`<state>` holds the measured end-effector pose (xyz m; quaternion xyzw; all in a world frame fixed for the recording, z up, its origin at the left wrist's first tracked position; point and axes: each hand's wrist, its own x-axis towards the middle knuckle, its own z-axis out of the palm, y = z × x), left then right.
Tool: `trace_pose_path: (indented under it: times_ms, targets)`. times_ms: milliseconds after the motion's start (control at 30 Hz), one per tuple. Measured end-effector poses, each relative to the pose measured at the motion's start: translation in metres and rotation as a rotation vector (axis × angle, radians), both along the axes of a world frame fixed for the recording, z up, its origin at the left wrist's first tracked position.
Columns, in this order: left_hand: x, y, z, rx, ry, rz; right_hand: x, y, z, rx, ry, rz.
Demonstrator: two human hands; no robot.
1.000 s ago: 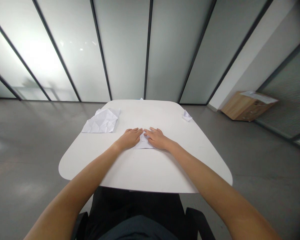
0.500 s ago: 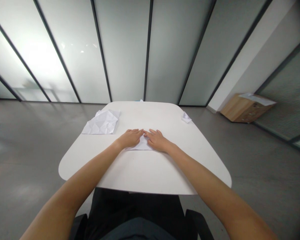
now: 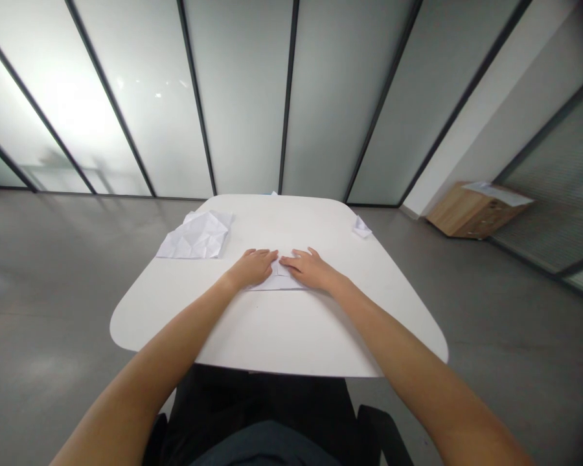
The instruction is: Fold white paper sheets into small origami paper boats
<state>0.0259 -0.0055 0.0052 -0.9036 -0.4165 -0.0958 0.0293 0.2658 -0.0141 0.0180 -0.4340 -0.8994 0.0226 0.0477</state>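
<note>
A folded sheet of white paper (image 3: pixel 278 282) lies flat at the middle of the white table (image 3: pixel 282 336). My left hand (image 3: pixel 255 268) rests on its left part, palm down, with the fingers spread. On the right part lies my right hand (image 3: pixel 309 268), its fingers also apart and pointing left. A narrow gap between the two hands shows the paper's folded middle and a crease. The paper's lower edge is visible below both hands; its outer parts are covered by them.
Creased white sheets (image 3: pixel 197 237) lie at the table's back left. A small folded paper piece (image 3: pixel 362 227) sits near the right edge. Beyond the table stand frosted glass panels (image 3: pixel 243 97), and a wooden cabinet (image 3: pixel 476 210) is on the floor at the right.
My right hand has shifted slightly right, and its fingers have moved a little, widening the gap between the hands. More of the paper's middle shows. My left hand has barely moved.
</note>
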Motion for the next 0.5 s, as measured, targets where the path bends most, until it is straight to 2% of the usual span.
trace_pose_path:
  times_ms: [267, 500]
  targets:
    - [-0.001, 0.001, 0.002, -0.053, -0.012, 0.017, 0.029, -0.004, 0.018, -0.129, -0.029, -0.012]
    - [0.0, -0.001, -0.002, -0.047, -0.034, 0.02, 0.042, -0.02, 0.031, -0.126, -0.068, -0.033]
